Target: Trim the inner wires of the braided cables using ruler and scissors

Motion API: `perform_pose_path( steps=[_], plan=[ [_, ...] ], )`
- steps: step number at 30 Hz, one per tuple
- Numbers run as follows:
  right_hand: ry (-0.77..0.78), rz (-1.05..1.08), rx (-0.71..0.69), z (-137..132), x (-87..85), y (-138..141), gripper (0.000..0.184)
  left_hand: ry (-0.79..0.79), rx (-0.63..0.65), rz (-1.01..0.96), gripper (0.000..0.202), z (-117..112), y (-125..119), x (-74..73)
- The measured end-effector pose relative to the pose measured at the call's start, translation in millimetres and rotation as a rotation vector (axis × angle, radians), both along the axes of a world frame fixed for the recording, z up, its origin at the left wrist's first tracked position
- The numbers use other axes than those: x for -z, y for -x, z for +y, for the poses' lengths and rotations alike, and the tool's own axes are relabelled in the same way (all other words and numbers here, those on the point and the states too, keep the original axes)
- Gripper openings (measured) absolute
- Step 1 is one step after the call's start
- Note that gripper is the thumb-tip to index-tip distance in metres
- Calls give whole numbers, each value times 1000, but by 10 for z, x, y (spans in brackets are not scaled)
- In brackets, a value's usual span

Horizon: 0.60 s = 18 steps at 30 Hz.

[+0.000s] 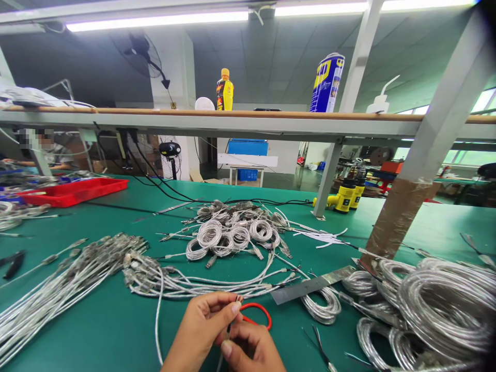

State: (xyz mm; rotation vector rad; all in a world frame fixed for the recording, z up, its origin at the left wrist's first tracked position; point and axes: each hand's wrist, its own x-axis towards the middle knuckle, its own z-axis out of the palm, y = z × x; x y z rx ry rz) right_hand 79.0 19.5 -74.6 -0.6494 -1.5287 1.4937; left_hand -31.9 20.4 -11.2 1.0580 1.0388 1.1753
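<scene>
In the lower middle of the head view, my left hand [203,328] pinches the thin bared wires at the end of a cable [228,328] between thumb and forefinger. Just below, my right hand [251,349] grips the same cable lower down, its fingers curled. A red loop [263,309] shows behind my fingers; the rest of it is hidden, so its kind is unclear. Beyond my hands lies a bundle of clear-jacketed cables [194,284]. A steel ruler [313,285] rests to their right, partly over a coiled cable [323,307].
Coiled USB cables [232,232] are heaped mid-table. Large cable coils [445,299] crowd the right, straight cables [77,279] the left. A red tray [77,191] stands far left. A shelf [240,121] spans above; a taped post [399,217] rises at right. A person [58,152] sits far left.
</scene>
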Motion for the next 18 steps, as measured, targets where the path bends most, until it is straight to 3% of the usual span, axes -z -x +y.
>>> perform_pose_path(
  steps=[5,8,13,18],
  plan=[
    [-39,-30,60,17,-59,-9,39,-48,47,34,18,-8,-11,-50],
    [-90,-18,208,21,-129,-79,28,-75,63,35,17,-13,-10,-53],
    [-87,16,367,17,-285,-182,22,-63,97,16,18,-11,-13,10],
    [-181,-37,461,19,-375,-179,21,-46,110,68,16,-6,-27,70]
  ],
)
